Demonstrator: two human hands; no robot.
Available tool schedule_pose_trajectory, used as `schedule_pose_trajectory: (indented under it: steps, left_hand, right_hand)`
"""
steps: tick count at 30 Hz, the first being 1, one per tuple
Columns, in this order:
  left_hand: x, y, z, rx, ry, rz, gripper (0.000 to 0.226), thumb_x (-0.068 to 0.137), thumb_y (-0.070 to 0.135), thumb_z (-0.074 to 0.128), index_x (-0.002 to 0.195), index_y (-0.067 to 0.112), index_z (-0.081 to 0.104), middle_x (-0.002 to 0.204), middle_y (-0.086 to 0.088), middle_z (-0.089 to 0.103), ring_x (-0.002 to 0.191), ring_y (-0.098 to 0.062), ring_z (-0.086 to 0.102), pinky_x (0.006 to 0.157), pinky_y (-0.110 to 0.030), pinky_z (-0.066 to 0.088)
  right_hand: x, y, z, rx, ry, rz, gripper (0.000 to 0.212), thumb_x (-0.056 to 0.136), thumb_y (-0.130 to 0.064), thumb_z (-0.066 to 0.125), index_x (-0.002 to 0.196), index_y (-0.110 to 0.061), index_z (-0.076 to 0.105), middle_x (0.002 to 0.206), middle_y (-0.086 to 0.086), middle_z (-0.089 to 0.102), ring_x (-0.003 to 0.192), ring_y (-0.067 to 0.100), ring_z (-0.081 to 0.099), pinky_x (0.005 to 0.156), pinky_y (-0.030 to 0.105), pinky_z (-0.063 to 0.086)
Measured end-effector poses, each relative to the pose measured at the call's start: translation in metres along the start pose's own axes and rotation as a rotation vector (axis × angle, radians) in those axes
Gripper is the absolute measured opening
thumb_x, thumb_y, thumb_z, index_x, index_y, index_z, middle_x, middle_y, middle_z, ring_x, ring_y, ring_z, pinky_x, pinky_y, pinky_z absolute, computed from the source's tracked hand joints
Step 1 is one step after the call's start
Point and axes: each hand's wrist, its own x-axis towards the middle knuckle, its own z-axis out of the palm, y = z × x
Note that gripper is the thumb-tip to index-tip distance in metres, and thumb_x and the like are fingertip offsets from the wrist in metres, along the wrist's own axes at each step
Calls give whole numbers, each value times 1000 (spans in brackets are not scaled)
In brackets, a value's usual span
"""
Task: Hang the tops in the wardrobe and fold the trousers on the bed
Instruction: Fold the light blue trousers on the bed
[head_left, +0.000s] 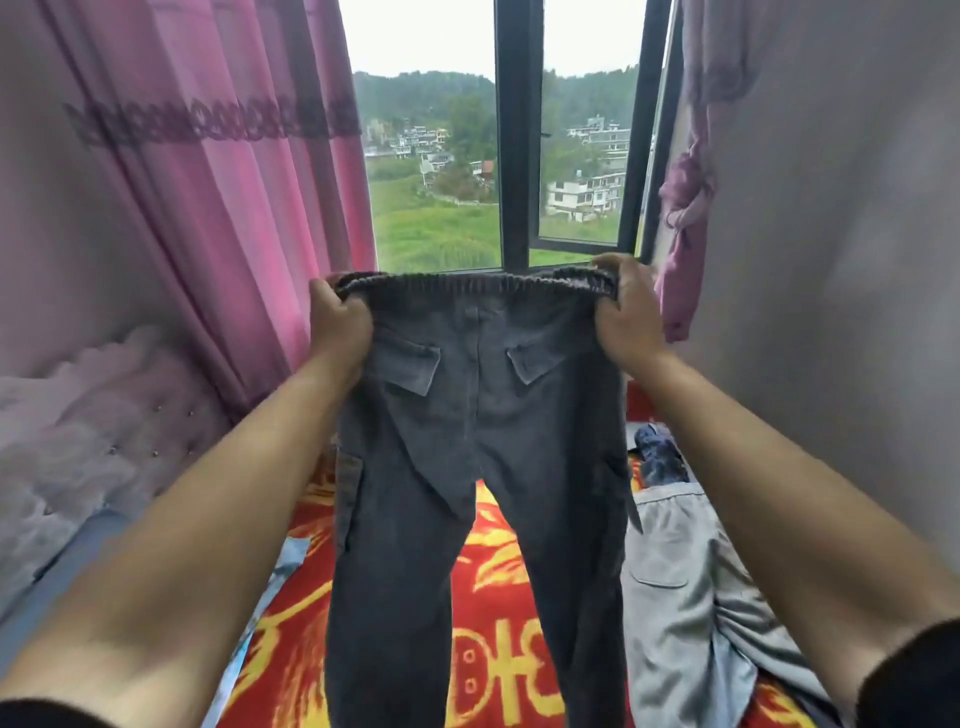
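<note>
You get no legible txt, brand or nr here. Closest thing: big yellow character-like marks on the red bedspread (493, 670), near side, showing between the legs of the trousers (467, 415). They're partly covered and unreadable.

Left curtain (208, 182): pink, pleated, a dark patterned band across it.
Right curtain (685, 208): mauve, gathered and knotted, beside the wall (831, 208).
Window (511, 130): dark frame, an upright bar in the middle.
Outside: a green field (431, 234), pale houses (587, 192), a wooded hill (415, 93) behind.
</note>
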Motion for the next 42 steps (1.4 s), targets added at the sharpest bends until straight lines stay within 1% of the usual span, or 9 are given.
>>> schedule_pose_trajectory:
  steps: [3, 9, 14, 18, 22, 26, 30, 36, 42]
  left_hand:
    - [18, 49, 0, -263, 70, 62, 29, 83, 6, 37, 108, 18, 46, 101, 1, 55, 94, -16, 55, 86, -35, 51]
    - [1, 85, -20, -340, 70, 124, 25, 84, 8, 36, 100, 24, 46, 97, 5, 53, 88, -9, 52, 81, -28, 48]
    - [-67, 8, -45, -191, 96, 41, 28, 88, 7, 36, 109, 16, 51, 102, 5, 56, 92, -10, 53, 81, -25, 43]
    - [-158, -116, -63, 62, 90, -54, 20, 90, 3, 45, 104, 2, 59, 112, -13, 62, 106, -27, 55, 90, -28, 36]
    - [-262, -239, -90, 528, -268, -287, 11, 85, 8, 56, 94, 10, 63, 104, -17, 64, 100, -35, 59, 83, -37, 42]
    - [-354, -321, -119, 758, -665, -415, 30, 78, 3, 54, 80, 33, 57, 102, -5, 67, 100, -30, 62, 72, -30, 42]
    - [-416, -366, -141, 953, -760, -490, 28, 78, 7, 52, 85, 34, 55, 111, -1, 67, 106, -28, 61, 77, -31, 45]
    - [-492, -422, -166, 1233, -1064, -245, 31, 86, 16, 54, 115, 24, 55, 120, -1, 60, 115, -26, 51, 85, -38, 45]
    - [-557, -486, -172, 1311, -1148, -274, 43, 83, 4, 58, 122, 18, 47, 124, -4, 57, 120, -28, 45, 82, -41, 45]
  right_hand:
    - [16, -39, -21, 112, 161, -141, 54, 75, 16, 38, 124, -2, 52, 124, 14, 54, 118, 23, 49, 98, 16, 33]
    - [-11, -68, -34, 183, 319, -146, 55, 76, 13, 37, 124, -5, 55, 108, -11, 48, 105, 6, 42, 95, 2, 30]
    - [-83, -23, -11, 124, 137, -82, 50, 79, 6, 41, 122, -12, 57, 120, 3, 54, 110, 7, 47, 96, 9, 33]
    - [-199, 44, 16, -29, 16, 48, 40, 74, -15, 46, 108, -30, 61, 111, -8, 58, 98, 4, 51, 89, 21, 40]
    - [-316, 117, 37, -359, -433, 200, 43, 83, -9, 50, 121, -27, 58, 132, -2, 56, 109, 27, 60, 85, 40, 51]
    - [-422, 168, 51, -641, -839, 205, 44, 91, -10, 49, 132, -25, 53, 152, -8, 39, 112, 30, 62, 83, 39, 51]
    - [-511, 197, 60, -767, -1024, 211, 38, 92, -11, 50, 127, -25, 53, 140, -2, 47, 108, 30, 63, 78, 40, 53]
    - [-617, 231, 60, -884, -1198, 194, 37, 89, -15, 54, 125, -23, 50, 129, 1, 51, 98, 29, 64, 71, 38, 54]
    - [-689, 271, 75, -1007, -1267, 217, 39, 88, -11, 56, 125, -21, 48, 118, 6, 51, 88, 32, 62, 62, 35, 36]
